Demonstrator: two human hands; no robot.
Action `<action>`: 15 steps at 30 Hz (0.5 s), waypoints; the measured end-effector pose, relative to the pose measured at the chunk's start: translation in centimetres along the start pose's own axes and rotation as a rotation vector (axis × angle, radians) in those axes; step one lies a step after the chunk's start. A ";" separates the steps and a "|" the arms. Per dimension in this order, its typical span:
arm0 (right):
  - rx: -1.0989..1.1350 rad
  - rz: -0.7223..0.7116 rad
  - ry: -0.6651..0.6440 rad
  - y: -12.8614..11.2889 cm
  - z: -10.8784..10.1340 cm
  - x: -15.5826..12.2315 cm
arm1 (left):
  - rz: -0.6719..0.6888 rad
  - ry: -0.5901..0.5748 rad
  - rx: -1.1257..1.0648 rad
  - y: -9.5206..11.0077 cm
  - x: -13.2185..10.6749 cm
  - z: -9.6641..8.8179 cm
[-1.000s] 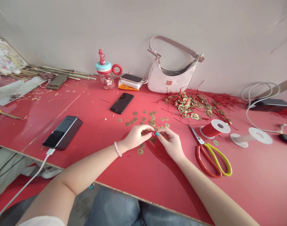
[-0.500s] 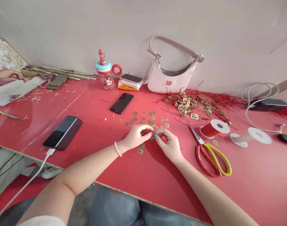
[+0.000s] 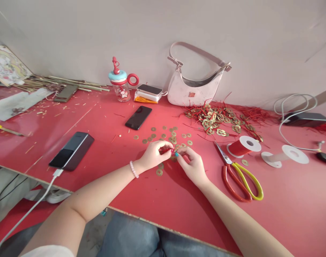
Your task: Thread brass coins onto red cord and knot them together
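My left hand point(image 3: 158, 154), with a pink bead bracelet point(image 3: 134, 169) on its wrist, is closed in a pinch on thin red string point(image 3: 174, 150). Almost touching it, my right hand point(image 3: 191, 162) pinches at the same string, with thumb and forefinger together. The fingers hide most of the string, and I cannot tell whether a coin is on it. Loose brass coins point(image 3: 174, 134) with holes in the middle lie around and beyond my fingertips. A few more coins point(image 3: 159, 172) are just below my left hand.
Red-and-yellow-handled scissors point(image 3: 239, 178) lie right of my hands, beside a red string spool point(image 3: 241, 145) and a white spool point(image 3: 286, 155). Behind are strung coins point(image 3: 216, 119) and a pink handbag point(image 3: 195, 87). Phones point(image 3: 138, 117), a cup point(image 3: 120, 85) and a plugged-in device point(image 3: 71, 150) stand left.
My fingertips have drawn slightly apart, the left thumb moving a little left. Another person's hand at the far left has gone out of view.
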State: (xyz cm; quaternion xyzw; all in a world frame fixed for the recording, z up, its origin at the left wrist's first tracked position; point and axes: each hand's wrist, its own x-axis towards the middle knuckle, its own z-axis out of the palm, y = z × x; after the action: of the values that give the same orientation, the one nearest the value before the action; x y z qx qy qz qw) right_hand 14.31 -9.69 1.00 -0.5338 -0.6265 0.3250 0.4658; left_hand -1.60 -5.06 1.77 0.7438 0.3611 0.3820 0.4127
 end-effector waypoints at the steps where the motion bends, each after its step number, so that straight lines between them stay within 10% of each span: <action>1: 0.025 0.023 0.003 0.0 0.0 0.1 | -0.001 -0.013 -0.007 0.0 0.0 0.0; 15: 0.239 0.076 0.058 0.3 -0.4 0.5 | -0.069 -0.192 -0.118 0.0 -0.1 0.2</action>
State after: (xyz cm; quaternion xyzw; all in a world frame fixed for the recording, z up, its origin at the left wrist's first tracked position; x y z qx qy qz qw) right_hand 14.75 -9.21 1.00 -0.5071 -0.5487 0.3992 0.5314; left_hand -1.49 -5.20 1.69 0.7385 0.3223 0.3152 0.5014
